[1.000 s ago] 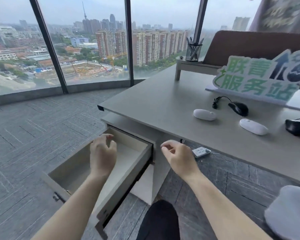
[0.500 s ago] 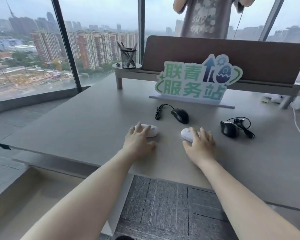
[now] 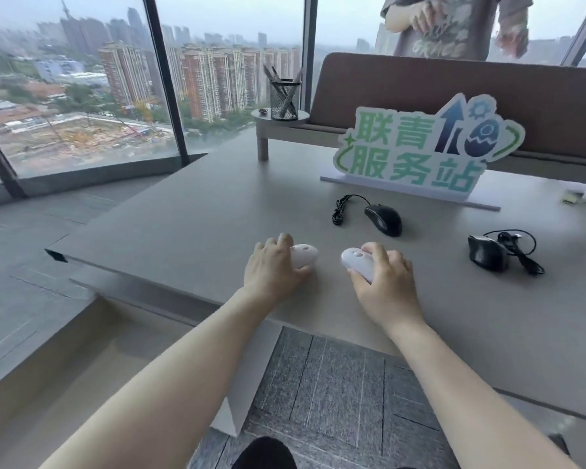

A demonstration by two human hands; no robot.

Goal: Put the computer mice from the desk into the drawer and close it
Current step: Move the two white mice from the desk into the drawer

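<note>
My left hand [image 3: 274, 270] grips a white mouse [image 3: 304, 254] and my right hand [image 3: 384, 282] grips a second white mouse [image 3: 356, 260]. Both mice are tilted up with their undersides showing, just above the grey desk [image 3: 190, 225]. Farther back lies a black wired mouse [image 3: 383, 219] with its coiled cable. To the right stands another black mouse [image 3: 486, 253] with a bundled cable. The open drawer [image 3: 92, 346] shows at the lower left, below the desk edge; my left forearm crosses over it.
A green-lettered sign [image 3: 423, 150] stands behind the mice. A mesh pen cup [image 3: 285, 99] sits on a small raised shelf. A brown partition [image 3: 454, 89] runs along the back, with a person [image 3: 454, 25] standing behind it. Windows are at left.
My hands left the drawer, reached onto the desk and closed on the two white mice, which are now lifted and tipped up. The view swung from the drawer to the desk.
</note>
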